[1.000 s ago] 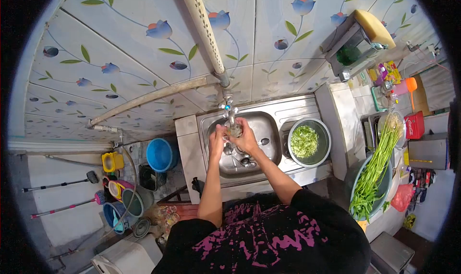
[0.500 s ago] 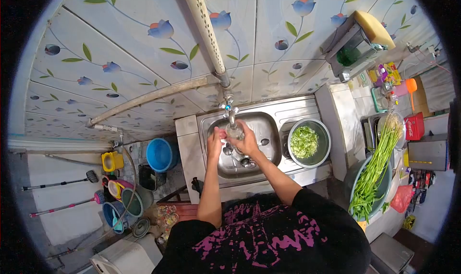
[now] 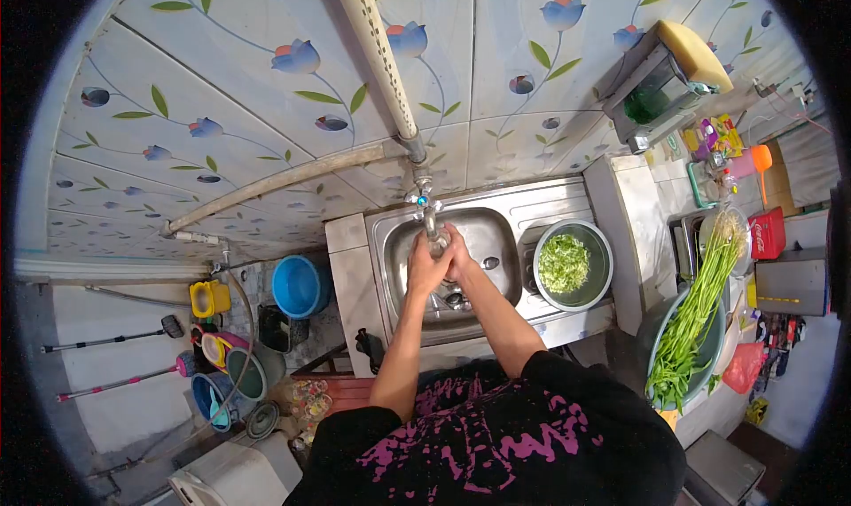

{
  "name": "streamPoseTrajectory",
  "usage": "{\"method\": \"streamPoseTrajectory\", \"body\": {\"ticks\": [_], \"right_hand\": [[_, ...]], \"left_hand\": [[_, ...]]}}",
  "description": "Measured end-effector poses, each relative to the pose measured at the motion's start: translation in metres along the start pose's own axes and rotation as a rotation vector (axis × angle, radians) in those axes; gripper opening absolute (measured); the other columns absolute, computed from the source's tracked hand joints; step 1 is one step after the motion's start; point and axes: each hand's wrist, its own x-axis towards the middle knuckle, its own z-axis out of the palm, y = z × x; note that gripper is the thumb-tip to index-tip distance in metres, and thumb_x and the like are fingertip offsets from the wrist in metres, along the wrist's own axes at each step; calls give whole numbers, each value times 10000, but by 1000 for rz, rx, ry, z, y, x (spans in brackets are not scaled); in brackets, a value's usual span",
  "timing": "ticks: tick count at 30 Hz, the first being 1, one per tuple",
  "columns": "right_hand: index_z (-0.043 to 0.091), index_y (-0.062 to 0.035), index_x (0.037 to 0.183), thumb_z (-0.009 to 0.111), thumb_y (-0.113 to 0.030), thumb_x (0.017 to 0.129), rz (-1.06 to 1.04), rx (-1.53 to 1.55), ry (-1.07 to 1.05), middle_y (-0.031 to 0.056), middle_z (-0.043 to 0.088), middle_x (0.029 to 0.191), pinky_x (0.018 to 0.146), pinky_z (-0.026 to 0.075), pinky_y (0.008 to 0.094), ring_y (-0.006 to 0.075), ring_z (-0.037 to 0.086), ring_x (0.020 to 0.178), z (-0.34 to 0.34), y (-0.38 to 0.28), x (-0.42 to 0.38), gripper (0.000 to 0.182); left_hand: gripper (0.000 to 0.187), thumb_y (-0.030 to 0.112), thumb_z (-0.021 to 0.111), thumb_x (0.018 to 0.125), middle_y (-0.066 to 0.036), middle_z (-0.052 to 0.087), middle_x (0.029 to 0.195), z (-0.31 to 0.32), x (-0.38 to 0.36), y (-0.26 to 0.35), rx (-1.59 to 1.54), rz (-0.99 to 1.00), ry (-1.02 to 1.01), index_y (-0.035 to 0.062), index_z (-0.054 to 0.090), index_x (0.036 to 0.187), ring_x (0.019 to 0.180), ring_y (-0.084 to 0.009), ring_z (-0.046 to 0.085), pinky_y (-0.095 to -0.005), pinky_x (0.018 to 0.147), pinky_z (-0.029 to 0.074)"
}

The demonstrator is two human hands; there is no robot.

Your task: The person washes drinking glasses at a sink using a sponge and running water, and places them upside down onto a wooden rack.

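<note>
Under the running tap [image 3: 430, 215], my two hands are together over the steel sink [image 3: 386, 304]. A clear glass [image 3: 438, 238] shows partly between them, mostly covered by fingers. My left hand [image 3: 425, 265] is closed against its left side, and my right hand [image 3: 458, 258] wraps its right side. Below my hands, several metal utensils [image 3: 454, 299] lie in the basin, half hidden by my wrists. The round drain [image 3: 490, 263] is to the right of my right hand.
A metal bowl [image 3: 606, 280] of chopped greens [image 3: 564, 264] stands on the drainboard. Farther right, long leafy stalks [image 3: 696, 315] lie across a large basin [image 3: 651, 329]. A blue bucket [image 3: 300, 286] is left of the sink. Pipes [image 3: 377, 54] run along the tiled wall.
My left hand has moved right and closed in against the glass and my right hand. The glass, visible more fully before, is now largely covered.
</note>
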Motion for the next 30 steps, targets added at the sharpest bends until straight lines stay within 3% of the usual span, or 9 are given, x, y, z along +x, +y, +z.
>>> {"method": "streamPoseTrajectory", "body": {"ticks": [3,6,11,13,15,19,22,25,30], "right_hand": [[643,-66,1009,586,-575,928,9,-168,74,59,640,807,584,537,347,183,608,657,3,-9,-10,519],[627,-70,1046,584,-594,927,22,-572,196,71,644,841,666,554,369,193,616,708,-1,-15,-16,539],[532,-50,1263,612,-633,894,-279,-604,314,176,638,1097,943,486,399,257,614,986,6,-4,-11,694],[468,-44,1365,626,-650,875,-555,-609,392,217,602,1219,1009,440,398,285,587,1103,16,-2,-15,795],[442,-45,1390,634,-649,868,-547,-599,315,227,581,1256,1014,435,391,292,579,1123,3,4,-3,821],[394,-50,1439,670,-628,849,-500,-738,229,237,548,1323,1018,433,379,300,573,1153,-2,10,-4,872],[398,-55,1439,711,-589,838,-436,-1010,381,219,569,1307,1006,448,377,290,590,1132,15,6,-18,863],[410,-61,1416,815,-454,789,-214,-894,-54,199,584,1291,987,472,365,268,616,1091,10,-12,-19,843],[437,-64,1371,895,-322,721,-304,-832,-92,158,622,1220,958,494,351,239,633,1044,11,-10,-38,836]], "left_hand": [[454,381,716,873,-189,691,1069,2,17,0,75,-57,-32,19,642,1136,1018,-349,660,-419,910,494],[511,379,730,848,-245,652,1167,1,39,-6,6,-501,-129,31,585,1194,1079,-395,644,-469,894,503],[577,494,628,903,-256,649,1187,11,39,-17,-17,-507,-283,32,572,1243,1087,-422,633,-486,898,493],[559,522,517,966,-228,662,1161,47,21,-42,18,-307,-23,33,594,1225,1055,-391,647,-454,917,492],[567,536,462,997,-213,669,1148,51,15,-48,36,-208,100,34,605,1216,1039,-376,654,-438,927,491],[683,588,397,1007,-237,631,1266,25,15,-44,27,-468,-73,18,516,1364,1077,-408,636,-453,943,487],[723,638,372,1006,-199,652,1237,7,17,-41,-654,-795,-97,12,587,1295,1037,-319,658,-405,933,500],[771,689,363,985,-162,679,1154,-4,12,-47,-709,-820,-118,8,635,1222,987,-253,661,-378,884,509],[621,578,471,1008,-106,697,995,-20,11,-57,-386,-578,-204,3,689,1087,924,-187,663,-343,788,519]]}}
